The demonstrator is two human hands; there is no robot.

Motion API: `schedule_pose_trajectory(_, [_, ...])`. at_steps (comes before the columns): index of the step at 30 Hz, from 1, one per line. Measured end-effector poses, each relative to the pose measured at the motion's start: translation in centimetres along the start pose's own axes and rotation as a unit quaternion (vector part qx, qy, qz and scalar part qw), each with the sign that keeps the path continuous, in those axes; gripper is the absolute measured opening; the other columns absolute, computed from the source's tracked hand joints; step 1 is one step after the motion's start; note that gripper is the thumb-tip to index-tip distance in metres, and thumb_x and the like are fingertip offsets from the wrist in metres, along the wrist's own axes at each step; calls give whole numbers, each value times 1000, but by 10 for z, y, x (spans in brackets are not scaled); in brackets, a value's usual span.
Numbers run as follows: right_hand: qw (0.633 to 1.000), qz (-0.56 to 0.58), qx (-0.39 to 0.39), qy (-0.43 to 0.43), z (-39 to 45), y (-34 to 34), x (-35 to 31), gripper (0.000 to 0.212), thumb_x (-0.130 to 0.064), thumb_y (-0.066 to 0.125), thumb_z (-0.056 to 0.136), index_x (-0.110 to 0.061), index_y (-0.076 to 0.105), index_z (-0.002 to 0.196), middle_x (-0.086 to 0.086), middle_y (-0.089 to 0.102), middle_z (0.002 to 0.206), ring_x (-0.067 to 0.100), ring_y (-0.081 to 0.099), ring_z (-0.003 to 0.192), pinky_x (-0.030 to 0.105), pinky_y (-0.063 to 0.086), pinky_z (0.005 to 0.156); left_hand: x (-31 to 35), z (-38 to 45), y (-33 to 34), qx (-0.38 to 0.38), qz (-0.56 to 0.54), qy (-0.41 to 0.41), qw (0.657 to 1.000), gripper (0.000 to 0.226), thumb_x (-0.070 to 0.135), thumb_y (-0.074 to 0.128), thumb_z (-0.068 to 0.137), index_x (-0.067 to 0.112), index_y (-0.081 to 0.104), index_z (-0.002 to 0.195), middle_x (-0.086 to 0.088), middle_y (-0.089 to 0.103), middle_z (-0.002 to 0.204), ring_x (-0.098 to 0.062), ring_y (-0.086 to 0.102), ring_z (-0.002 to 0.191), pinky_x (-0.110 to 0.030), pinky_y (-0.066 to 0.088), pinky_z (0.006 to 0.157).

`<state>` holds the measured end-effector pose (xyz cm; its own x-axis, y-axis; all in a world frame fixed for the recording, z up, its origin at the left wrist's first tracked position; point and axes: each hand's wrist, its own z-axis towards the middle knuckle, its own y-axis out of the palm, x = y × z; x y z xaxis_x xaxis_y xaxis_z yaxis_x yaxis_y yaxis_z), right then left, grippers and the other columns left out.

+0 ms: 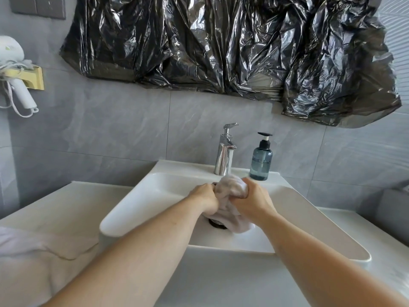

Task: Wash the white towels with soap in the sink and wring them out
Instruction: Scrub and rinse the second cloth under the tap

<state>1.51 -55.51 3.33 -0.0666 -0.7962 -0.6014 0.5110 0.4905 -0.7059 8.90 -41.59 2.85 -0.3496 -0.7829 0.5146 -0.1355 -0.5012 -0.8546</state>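
Fingers of left hand point(204, 197) and right hand point(250, 199) curled tight around bunched white towel point(230, 188) over sink point(124, 209); mid-scrub seemingly, wringing pending; another towel point(28, 249) waiting at 8 o'clock.

My left hand point(204, 199) and right hand point(252, 199) cover the middle of the towel point(230, 187), and my fingertips are buried in its folds. The towel hides part of the drain point(218, 224) and the foot of the tap point(224, 151), so I cannot tell whether water is running. A second towel point(26, 258) on the counter is cut off by the left edge, as is the hair dryer point(13, 69). The black plastic point(221, 45) on the wall hides whatever is behind it and runs past the top edge. The label on the soap bottle point(261, 160) is too small to read.
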Motion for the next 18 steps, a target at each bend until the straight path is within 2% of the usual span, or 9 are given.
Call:
schedule_pose_trajectory(2, [999,-43,-27,2,0,1,-2,29,-27,71,75,-29,61,102,0,59,106,27,58,104,34,50,85,-1,-3,-2,58,-6,15,998,38,15,58,92,25,61,129,-6,67,128,-33,68,112,-29,49,79])
schedule_pose_trajectory(4, [994,-87,-69,13,-2,-1,-5,54,-39,79,78,-26,55,125,1,53,119,24,48,116,33,42,96,0,-5,-5,131,-42,46,989,27,9,53,91,22,60,114,-5,66,116,-35,64,111,-29,44,77])
schedule_pose_trajectory(6, [991,-73,-112,21,-4,-1,-7,84,-48,86,73,-18,40,137,0,53,121,21,48,110,33,43,91,0,-7,-8,187,-89,80,975,18,7,50,90,22,55,98,-3,65,101,-35,62,101,-30,40,72])
schedule_pose_trajectory(7, [991,-53,-122,29,-5,-1,-7,92,-48,88,72,-16,34,139,0,54,119,21,51,107,31,42,86,1,-6,-9,210,-109,95,967,16,8,53,89,23,54,95,-1,67,99,-32,61,97,-30,39,70])
schedule_pose_trajectory(8, [991,-35,-123,41,-6,0,-5,91,-47,87,73,-14,31,137,0,54,116,21,53,103,31,42,82,2,-6,-9,231,-131,107,958,12,12,58,90,23,54,94,2,68,96,-29,60,91,-31,39,70])
schedule_pose_trajectory(10, [994,-8,-89,63,-5,-1,-1,74,-42,84,74,-15,37,124,-1,57,111,21,58,98,34,48,80,4,-5,-9,257,-171,123,943,14,23,67,91,22,53,90,9,67,91,-23,60,83,-32,40,68])
schedule_pose_trajectory(12, [996,17,-45,69,-3,-4,1,58,-38,78,68,-21,46,114,-2,64,104,21,64,92,39,57,78,5,-4,-8,247,-188,129,942,15,27,69,92,23,54,90,11,67,92,-21,63,82,-33,46,72])
schedule_pose_trajectory(15, [996,78,18,51,-1,-6,1,33,-35,63,69,-32,54,100,-3,70,91,25,71,78,46,62,72,7,-2,-9,201,-222,108,948,10,18,58,90,24,55,98,6,68,102,-26,64,95,-38,52,86])
schedule_pose_trajectory(18, [988,129,79,28,-1,-6,-2,17,-27,58,79,-32,53,95,-3,69,85,24,70,75,45,61,70,4,1,-8,106,-237,58,964,40,16,54,86,20,50,126,-1,61,127,-26,58,117,-36,47,98])
